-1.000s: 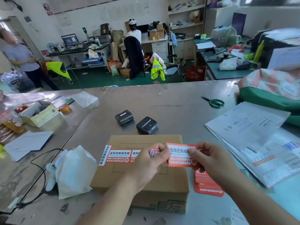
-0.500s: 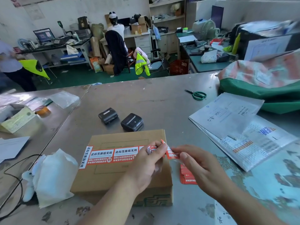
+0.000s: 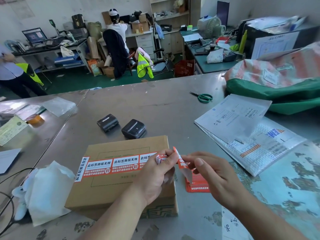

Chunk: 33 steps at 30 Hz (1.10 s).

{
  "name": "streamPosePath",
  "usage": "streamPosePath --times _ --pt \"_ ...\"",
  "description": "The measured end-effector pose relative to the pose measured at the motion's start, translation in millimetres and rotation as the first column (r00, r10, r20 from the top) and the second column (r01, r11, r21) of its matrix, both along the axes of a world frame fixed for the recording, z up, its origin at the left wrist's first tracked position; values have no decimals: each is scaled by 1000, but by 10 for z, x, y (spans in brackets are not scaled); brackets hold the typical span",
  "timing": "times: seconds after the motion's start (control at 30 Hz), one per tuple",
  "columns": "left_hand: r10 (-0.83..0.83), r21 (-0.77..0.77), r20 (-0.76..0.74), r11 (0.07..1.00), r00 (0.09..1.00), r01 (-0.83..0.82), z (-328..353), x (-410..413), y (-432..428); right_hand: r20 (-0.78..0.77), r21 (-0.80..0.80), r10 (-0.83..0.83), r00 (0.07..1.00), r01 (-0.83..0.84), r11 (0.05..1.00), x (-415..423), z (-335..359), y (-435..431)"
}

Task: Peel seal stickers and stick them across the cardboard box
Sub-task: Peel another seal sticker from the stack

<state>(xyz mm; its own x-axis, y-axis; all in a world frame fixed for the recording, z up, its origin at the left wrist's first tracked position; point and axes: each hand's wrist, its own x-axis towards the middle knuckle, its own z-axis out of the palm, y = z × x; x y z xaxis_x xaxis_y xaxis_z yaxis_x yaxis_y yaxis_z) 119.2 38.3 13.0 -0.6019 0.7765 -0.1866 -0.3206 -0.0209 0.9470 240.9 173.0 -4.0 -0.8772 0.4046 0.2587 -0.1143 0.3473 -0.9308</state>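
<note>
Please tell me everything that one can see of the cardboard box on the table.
The cardboard box is brown, flat and closed, lying on the grey metal table. Its top has a printed green dashed rectangle; its front side shows a green pattern. A row of orange-and-white seal stickers runs across the top, reaching its left edge. The left hand and right hand pinch a loose sticker above its right edge.

On the table point(image 3: 164, 104), the box point(image 3: 121, 184) sits by my near edge, stickers point(image 3: 110, 166) across its top. Two printers point(image 3: 107, 122) lie just behind it, a bag point(image 3: 46, 191) left, a sticker stack point(image 3: 197, 187) right. Scissors point(image 3: 204, 97) lie toward the far edge, mailers point(image 3: 245, 135) by the right edge.
</note>
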Motion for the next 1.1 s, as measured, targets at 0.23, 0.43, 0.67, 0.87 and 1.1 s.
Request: streamPosePath --times 0.23,0.43,0.67,0.87,1.1 --pt "-38 0 -23 999 999 38 0 23 -9 -30 9 -3 1000 4 1000 45 21 7" --pt "-53 -13 -71 999 996 53 1 65 -6 9 37 -8 1000 7 999 58 -32 12" --pt "-107 27 -31 994 994 108 2 150 40 34 22 -26 999 25 999 122 -41 4" --pt "-100 45 -3 994 995 100 -62 134 58 27 21 -36 999 35 999 194 -20 24" --pt "-154 79 -12 985 988 155 -64 128 39 -26 2 -48 999 48 999 230 19 -5"
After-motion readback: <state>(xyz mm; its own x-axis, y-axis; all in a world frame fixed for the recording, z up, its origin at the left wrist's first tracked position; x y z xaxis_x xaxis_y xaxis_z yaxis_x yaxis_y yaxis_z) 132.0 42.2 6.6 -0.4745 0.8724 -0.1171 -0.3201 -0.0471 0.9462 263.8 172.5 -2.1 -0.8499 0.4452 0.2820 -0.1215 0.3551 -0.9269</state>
